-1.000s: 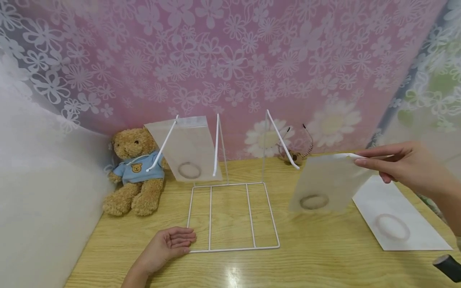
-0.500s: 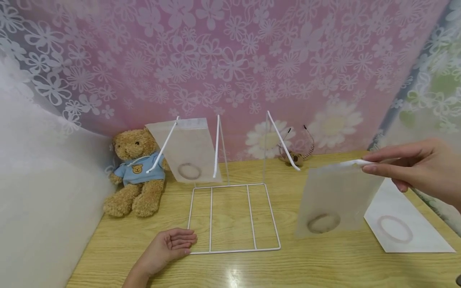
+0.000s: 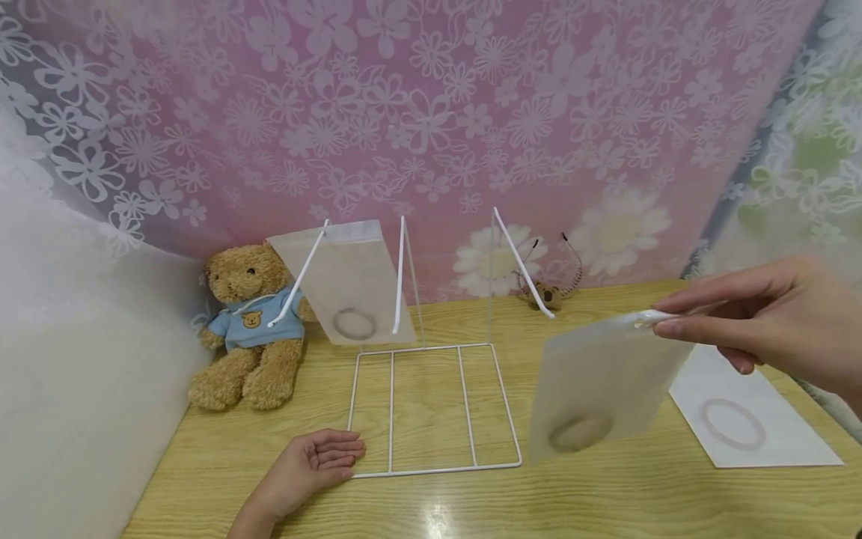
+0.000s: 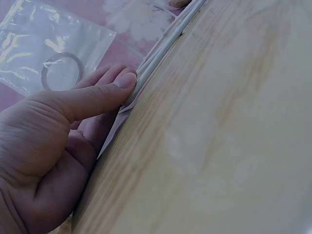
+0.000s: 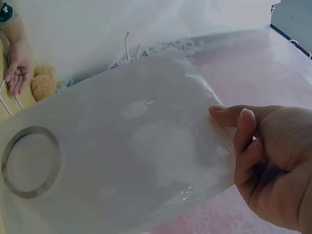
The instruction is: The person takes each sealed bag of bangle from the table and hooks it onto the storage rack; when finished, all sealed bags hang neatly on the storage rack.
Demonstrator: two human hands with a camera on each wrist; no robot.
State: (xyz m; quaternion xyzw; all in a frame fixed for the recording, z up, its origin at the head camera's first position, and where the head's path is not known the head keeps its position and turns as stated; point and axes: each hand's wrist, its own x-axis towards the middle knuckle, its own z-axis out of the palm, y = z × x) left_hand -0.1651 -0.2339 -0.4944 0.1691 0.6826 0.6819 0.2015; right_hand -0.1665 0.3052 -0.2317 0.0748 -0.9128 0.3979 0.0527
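Note:
In the head view my right hand (image 3: 774, 322) pinches the top edge of a translucent plastic bag (image 3: 606, 374) between thumb and fingers. The bag hangs tilted above the table, right of the white wire display rack (image 3: 438, 470), with a ring-shaped bangle (image 5: 31, 162) at its bottom. My left hand (image 3: 313, 460) holds the rack's base at its front left corner; the thumb lies against the rod (image 4: 156, 61) in the left wrist view. A similar bag (image 3: 357, 277) with a bangle hangs on the rack's left prong (image 3: 299, 273). The middle prong (image 3: 399, 277) and right prong (image 3: 524, 262) carry nothing.
Another white bag (image 3: 754, 412) with a bangle lies on the wooden table (image 3: 606, 501) at the right. A teddy bear (image 3: 252, 329) in a blue top sits left of the rack. Behind it, a headband (image 3: 548, 293) lies near the floral pink backdrop (image 3: 431, 112).
The right hand has drawn the bag toward the person and lower, then slightly back left, with the bag turning and swaying. My left hand has stayed on the rack's corner.

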